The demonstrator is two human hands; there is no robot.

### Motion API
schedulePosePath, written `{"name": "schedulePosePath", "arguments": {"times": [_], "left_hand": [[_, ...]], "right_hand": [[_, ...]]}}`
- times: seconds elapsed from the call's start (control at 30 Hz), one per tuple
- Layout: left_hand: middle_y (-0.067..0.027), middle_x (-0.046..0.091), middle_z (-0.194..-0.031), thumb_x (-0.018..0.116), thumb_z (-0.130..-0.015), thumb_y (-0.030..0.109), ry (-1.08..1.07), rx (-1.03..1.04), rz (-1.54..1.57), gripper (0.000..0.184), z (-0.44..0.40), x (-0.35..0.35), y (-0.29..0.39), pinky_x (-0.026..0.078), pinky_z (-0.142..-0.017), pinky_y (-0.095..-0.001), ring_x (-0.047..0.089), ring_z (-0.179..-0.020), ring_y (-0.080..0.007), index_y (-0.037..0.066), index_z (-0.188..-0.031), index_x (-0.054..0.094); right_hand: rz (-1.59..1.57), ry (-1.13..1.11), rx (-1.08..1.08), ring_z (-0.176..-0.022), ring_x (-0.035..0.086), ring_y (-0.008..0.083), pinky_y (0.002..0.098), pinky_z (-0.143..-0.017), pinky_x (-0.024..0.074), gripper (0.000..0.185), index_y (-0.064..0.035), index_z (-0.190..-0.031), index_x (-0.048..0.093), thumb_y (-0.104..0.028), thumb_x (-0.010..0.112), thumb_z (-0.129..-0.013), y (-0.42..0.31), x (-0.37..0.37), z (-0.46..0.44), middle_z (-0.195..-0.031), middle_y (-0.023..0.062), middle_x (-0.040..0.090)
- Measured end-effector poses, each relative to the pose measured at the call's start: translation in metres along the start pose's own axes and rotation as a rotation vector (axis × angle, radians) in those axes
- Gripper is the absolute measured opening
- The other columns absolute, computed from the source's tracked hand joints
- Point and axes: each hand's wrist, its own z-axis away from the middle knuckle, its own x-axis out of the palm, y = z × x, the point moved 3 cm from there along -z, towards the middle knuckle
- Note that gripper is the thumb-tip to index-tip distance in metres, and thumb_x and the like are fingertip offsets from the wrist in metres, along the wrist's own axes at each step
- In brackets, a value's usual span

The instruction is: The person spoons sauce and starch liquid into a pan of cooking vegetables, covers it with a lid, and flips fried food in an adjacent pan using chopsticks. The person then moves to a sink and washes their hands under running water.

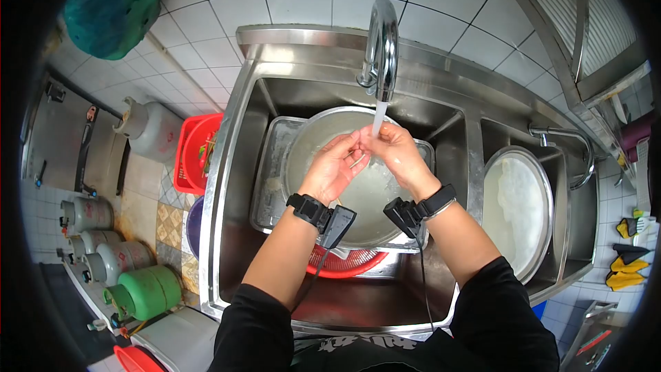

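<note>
My left hand (pixel 332 167) and my right hand (pixel 399 155) meet at the fingertips under a stream of running water (pixel 379 116). The fingers of both hands are curled and pinched together; whatever they hold, if anything, is too small or hidden to name. The water falls from a chrome faucet (pixel 383 48). Below my hands sits a large round metal bowl (pixel 303 131) holding cloudy water. It rests on a rectangular metal tray (pixel 265 196), with a red colander (pixel 344 264) partly visible beneath.
These stand in a stainless steel sink (pixel 275 296). In the right basin is another metal bowl (pixel 516 196) of whitish liquid, by a second faucet (pixel 585 158). Red baskets (pixel 196 155) and gas cylinders (pixel 148 291) are on the floor at left. A green bag (pixel 110 7) hangs upper left.
</note>
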Motion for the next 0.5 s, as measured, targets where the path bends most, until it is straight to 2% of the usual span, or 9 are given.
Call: {"name": "schedulePosePath", "arguments": {"times": [0.07, 0.17, 0.23, 0.5], "left_hand": [[-0.0048, 0.060, -0.096, 0.059, -0.087, 0.008, -0.014, 0.045, 0.033, 0.015, -0.002, -0.001, 0.000, 0.046, -0.090, -0.0317, 0.057, -0.094, -0.0147, 0.005, -0.102, 0.058], [-0.0066, 0.060, -0.097, 0.059, -0.086, 0.002, -0.033, -0.012, 0.189, 0.017, -0.001, -0.001, 0.004, 0.047, -0.090, -0.0302, 0.057, -0.095, -0.0163, 0.004, -0.103, 0.057], [-0.0076, 0.060, -0.098, 0.058, -0.086, 0.000, -0.045, 0.009, 0.154, 0.018, 0.000, 0.003, 0.005, 0.047, -0.090, -0.0293, 0.057, -0.096, -0.0167, 0.003, -0.103, 0.056], [-0.0071, 0.061, -0.100, 0.059, -0.085, 0.000, -0.018, 0.198, 0.030, 0.021, -0.004, 0.007, 0.001, 0.047, -0.088, -0.0281, 0.059, -0.095, -0.0164, 0.003, -0.106, 0.056]], "right_hand": [[-0.012, 0.007, -0.016, -0.081, 0.057, 0.0089, 0.0242, -0.076, 0.0451, 0.019, -0.0009, -0.103, 0.062, -0.012, 0.056, -0.089, -0.003, 0.000, 0.001, -0.091, 0.0024, 0.064], [-0.028, 0.049, 0.023, -0.083, 0.057, 0.0086, 0.0242, -0.077, 0.0447, 0.019, 0.0003, -0.103, 0.062, -0.011, 0.057, -0.088, -0.006, -0.005, 0.003, -0.092, 0.0026, 0.064], [0.013, 0.019, 0.070, -0.084, 0.057, 0.0088, 0.0238, -0.078, 0.0445, 0.019, 0.0010, -0.104, 0.062, -0.009, 0.058, -0.088, -0.004, -0.007, 0.005, -0.092, 0.0028, 0.064], [0.057, 0.036, 0.016, -0.077, 0.058, 0.0095, 0.0239, -0.071, 0.0468, 0.016, 0.0010, -0.099, 0.063, -0.009, 0.059, -0.087, 0.000, -0.009, 0.003, -0.088, 0.0038, 0.064]]}}
